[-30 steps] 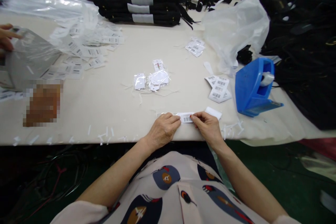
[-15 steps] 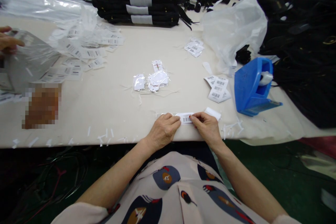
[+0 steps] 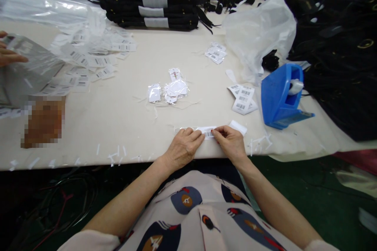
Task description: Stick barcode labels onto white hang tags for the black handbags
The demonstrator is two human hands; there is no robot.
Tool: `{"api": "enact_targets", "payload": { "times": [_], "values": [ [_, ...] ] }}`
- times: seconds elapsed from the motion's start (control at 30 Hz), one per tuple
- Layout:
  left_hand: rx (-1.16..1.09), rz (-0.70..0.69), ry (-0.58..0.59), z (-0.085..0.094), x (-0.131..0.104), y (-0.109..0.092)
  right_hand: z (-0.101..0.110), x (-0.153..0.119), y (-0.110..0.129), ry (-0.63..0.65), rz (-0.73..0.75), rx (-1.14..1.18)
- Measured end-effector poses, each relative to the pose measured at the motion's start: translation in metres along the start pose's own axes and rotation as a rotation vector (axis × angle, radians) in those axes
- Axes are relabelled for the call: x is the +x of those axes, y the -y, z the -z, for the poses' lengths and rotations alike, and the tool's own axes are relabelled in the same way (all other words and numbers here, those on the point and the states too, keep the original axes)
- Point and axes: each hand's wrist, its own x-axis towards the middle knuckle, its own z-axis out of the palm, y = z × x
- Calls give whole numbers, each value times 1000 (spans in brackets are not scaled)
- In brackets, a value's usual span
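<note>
Near the table's front edge, a small white barcode label point(image 3: 208, 134) lies between my two hands. My left hand point(image 3: 184, 148) rests on its left end with fingers curled together, over what looks like a clear plastic strip point(image 3: 178, 129). At the label's right end, my right hand point(image 3: 230, 143) pinches it between thumb and fingers. Just behind my right hand is a folded white paper piece point(image 3: 238, 127). Farther back are several white tags in clear sleeves point(image 3: 176, 88) with strings, and several barcode label strips point(image 3: 244, 100).
A blue tape dispenser point(image 3: 279, 98) stands to the right, in front of a white plastic bag point(image 3: 262, 31). Black bundles with grey bands point(image 3: 153, 6) lie at the back. On the left, a co-worker's hand point(image 3: 10, 53) touches a grey plastic bag point(image 3: 32, 62) near loose barcode labels point(image 3: 101, 60).
My left fingers have shifted slightly right over the label; both hands keep their hold. The view has moved a little. Another person's hand now shows at the top edge.
</note>
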Motion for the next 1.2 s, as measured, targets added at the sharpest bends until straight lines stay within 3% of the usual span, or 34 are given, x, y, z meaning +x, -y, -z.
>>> {"api": "enact_targets", "payload": {
  "times": [0.37, 0.47, 0.57, 0.63, 0.93, 1.03, 1.2],
  "values": [
    [54, -40, 45, 0, 0, 0, 0, 1, 12, -82, 108, -461],
    [45, -41, 37, 0, 0, 0, -2, -9, 10, -129, 318, -564],
    [25, -24, 31, 1, 0, -1, -7, -25, 4, -67, 613, -594],
    [12, -16, 27, 2, 1, -2, -9, -34, -1, -33, 692, -646],
    [-115, 15, -27, 0, 0, 2, -13, -38, -3, -17, 694, -767],
    [-121, 18, -40, -2, 0, 2, -4, -39, -5, 38, 739, -758],
    [-147, 19, -68, 2, 0, 2, 12, -29, -8, -58, 632, -691]
  ]
}}
